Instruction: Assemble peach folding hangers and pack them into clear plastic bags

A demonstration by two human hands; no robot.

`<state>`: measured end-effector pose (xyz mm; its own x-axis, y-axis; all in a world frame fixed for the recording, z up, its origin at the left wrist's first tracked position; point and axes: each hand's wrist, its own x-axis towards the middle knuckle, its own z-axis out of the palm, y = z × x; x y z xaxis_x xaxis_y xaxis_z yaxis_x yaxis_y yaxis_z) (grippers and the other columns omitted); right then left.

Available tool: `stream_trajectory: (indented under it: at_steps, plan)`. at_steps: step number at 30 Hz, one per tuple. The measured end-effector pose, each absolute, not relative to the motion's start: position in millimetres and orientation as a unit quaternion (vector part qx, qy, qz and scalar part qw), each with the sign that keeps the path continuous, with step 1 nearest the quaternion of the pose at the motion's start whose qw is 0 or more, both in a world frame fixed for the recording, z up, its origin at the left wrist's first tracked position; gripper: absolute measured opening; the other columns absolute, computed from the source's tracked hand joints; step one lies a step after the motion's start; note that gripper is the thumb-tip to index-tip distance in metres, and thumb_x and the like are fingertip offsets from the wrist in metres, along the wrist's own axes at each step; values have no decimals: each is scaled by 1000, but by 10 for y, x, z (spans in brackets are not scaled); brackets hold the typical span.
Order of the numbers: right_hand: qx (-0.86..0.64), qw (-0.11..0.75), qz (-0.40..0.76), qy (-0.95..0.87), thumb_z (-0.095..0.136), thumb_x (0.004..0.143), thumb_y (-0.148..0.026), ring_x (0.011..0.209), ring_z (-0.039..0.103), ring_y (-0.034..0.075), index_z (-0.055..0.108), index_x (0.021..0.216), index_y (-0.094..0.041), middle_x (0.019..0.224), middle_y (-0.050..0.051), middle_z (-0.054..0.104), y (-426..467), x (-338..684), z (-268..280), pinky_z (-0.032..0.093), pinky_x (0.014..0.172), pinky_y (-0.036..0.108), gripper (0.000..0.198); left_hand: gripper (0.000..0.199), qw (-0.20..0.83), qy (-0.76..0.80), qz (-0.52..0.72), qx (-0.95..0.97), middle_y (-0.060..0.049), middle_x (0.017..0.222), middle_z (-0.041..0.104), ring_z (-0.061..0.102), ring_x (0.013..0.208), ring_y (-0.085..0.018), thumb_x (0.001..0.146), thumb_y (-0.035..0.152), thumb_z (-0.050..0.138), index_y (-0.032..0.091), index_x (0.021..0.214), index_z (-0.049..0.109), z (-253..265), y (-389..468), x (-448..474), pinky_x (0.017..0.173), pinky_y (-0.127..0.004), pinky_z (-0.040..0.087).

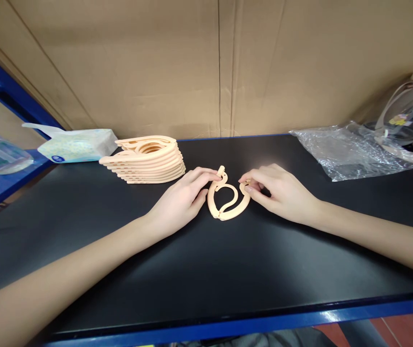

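A peach plastic folding clothes hanger (pixel 233 213) lies on the black tabletop (pixel 206 270), its two arms curved up toward each other with an S-shaped hook between them. My left hand (pixel 188 190) has its fingertips on the upper end of the left arm, the thumb lower down beside it. On the other side, my right hand (pixel 280 193) pinches the tip of the right arm between thumb and fingers. To the left of my left hand rests a neat stack of folded peach hangers (pixel 152 166).
A tissue pack (pixel 83 144) sits behind the stack at the left, near a clear plastic bottle (pixel 0 149). Crumpled clear plastic wrap (pixel 351 149) and a transparent bag (pixel 408 115) lie at the right. A cardboard wall (pixel 155 72) closes off the back.
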<state>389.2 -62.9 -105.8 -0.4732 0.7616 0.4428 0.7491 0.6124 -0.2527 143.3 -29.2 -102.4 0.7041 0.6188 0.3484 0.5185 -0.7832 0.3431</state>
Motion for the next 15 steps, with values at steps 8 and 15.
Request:
stream_trajectory:
  at_steps: [8, 15]
  plan:
    - [-433, 257, 5, -864, 46, 96, -27, 79, 58, 16, 60, 97, -18, 84, 2, 63, -622, 3911, -1061, 39, 80, 33, 16, 32, 108, 315, 218, 917, -5, 132, 51, 52, 120, -19, 92, 17, 48, 22, 124, 51, -1000, -317, 1445, 103, -36, 43]
    - [-444, 237, 2, -864, 47, 95, -43, 87, 57, 21, 59, 102, -17, 96, 6, 62, -623, 3908, -1054, 41, 84, 38, 29, 41, 104, 287, 213, 928, -9, 137, 48, 47, 127, -23, 89, 28, 56, 20, 128, 47, -983, -335, 1446, 107, -40, 39]
